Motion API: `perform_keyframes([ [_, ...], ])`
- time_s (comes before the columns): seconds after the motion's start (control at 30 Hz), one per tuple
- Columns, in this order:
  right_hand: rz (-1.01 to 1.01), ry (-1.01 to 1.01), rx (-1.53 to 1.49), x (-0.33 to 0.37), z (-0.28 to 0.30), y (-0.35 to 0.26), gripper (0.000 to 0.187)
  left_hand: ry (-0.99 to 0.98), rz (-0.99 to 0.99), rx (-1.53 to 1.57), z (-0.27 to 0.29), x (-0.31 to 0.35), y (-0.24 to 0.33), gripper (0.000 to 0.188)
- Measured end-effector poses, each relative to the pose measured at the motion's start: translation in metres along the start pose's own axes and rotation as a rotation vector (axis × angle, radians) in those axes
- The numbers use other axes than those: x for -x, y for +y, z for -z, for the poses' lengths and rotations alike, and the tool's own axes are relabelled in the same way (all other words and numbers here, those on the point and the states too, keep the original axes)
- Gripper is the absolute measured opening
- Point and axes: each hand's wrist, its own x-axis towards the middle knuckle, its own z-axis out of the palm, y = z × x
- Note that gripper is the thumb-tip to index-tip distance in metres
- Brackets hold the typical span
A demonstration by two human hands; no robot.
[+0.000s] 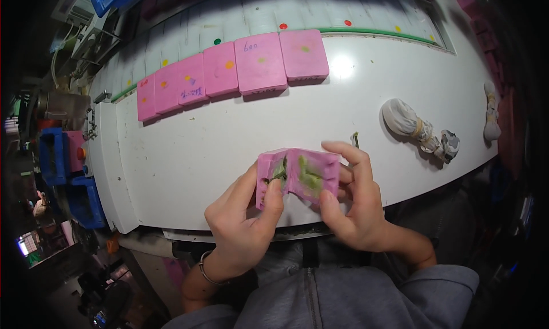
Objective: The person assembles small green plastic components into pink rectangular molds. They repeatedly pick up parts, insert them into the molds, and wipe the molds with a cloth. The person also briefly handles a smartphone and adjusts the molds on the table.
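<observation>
Both my hands hold a pink rubber mould (293,153) above the near edge of the white table, spread apart like a book. My left hand (243,214) grips its left half, the thumb pressing near a green piece (279,167) in the hollow. My right hand (357,206) holds the right half, thumb on its lower edge and forefinger stretched behind it. Green colour also shows in the right half's hollow (309,174); whether it is a piece or a stain, I cannot tell. The fingers behind the mould are partly hidden.
Several closed pink mould blocks (261,66) stand in a row at the back. A tied white cloth bag (417,126) lies to the right, another (490,111) at the right edge. A small dark green scrap (355,139) lies beyond my right hand. Blue crates (86,202) stand left.
</observation>
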Motion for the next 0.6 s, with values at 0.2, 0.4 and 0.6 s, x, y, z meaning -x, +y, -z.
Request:
perform_keyframes([
  [0.2, 0.279, -0.085, 0.399, -0.012, 0.007, 0.000, 0.047, -0.145, 0.044, -0.029, 0.011, -0.006, 0.007, 0.024],
  [0.4, 0.277, -0.176, 0.526, -0.016, 0.013, -0.006, 0.029, -0.226, 0.084, -0.115, 0.024, -0.008, 0.007, 0.023],
  [0.6, 0.078, -0.229, 0.466, -0.020, 0.006, -0.013, 0.011, -0.219, 0.027, -0.145, 0.024, -0.007, 0.006, 0.030],
])
